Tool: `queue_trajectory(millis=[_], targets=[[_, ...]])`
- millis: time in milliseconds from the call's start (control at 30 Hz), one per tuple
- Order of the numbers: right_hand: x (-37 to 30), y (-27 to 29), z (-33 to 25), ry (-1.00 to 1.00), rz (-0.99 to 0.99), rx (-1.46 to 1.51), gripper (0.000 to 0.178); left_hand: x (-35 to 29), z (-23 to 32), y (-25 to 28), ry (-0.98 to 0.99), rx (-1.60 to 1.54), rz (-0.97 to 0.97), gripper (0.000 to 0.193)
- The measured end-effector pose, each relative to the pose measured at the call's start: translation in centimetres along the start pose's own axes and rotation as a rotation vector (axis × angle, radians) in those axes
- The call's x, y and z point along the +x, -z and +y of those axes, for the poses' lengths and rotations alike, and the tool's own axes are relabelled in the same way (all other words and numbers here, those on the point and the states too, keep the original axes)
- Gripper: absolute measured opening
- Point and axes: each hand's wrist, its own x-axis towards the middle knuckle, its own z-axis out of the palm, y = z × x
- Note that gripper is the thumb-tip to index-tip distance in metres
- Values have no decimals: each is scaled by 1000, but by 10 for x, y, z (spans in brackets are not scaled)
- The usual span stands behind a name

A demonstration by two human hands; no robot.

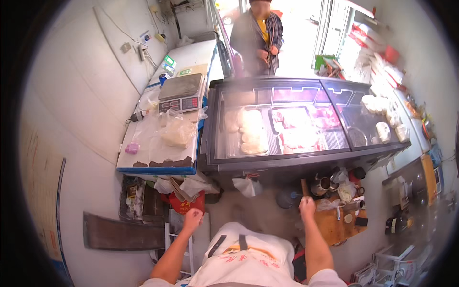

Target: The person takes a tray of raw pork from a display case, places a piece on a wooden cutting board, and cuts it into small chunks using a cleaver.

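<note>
My left hand (193, 218) is closed, in front of a red bag (187, 203) that hangs below the white counter. Whatever its curled fingers may hold is hidden. My right hand (307, 206) is closed too, by the left side of a wooden table (330, 231). A narrow brown strip (304, 186) shows just beyond its fingers; I cannot tell whether the hand grips it. Between my forearms spreads the white apron (258, 258) with red marks that I wear.
Ahead stands a glass-topped display case (287, 160) with trays of pale and red meat. A scale (180, 91) and plastic bags (178, 130) lie on the white counter. Pots (320, 185) and jars crowd the wooden table. Beyond the case stands a person (258, 38).
</note>
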Motion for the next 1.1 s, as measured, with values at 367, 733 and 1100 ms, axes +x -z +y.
queue_trajectory(millis=[367, 733, 1100], targets=[[232, -18, -85, -404, 566, -101, 49, 352, 199, -120, -562, 385, 131, 16], [314, -46, -111, -652, 857, -441, 74, 514, 235, -150, -412, 741, 134, 37], [318, -50, -133, -739, 806, -428, 74, 519, 234, -156, -438, 850, 158, 34]])
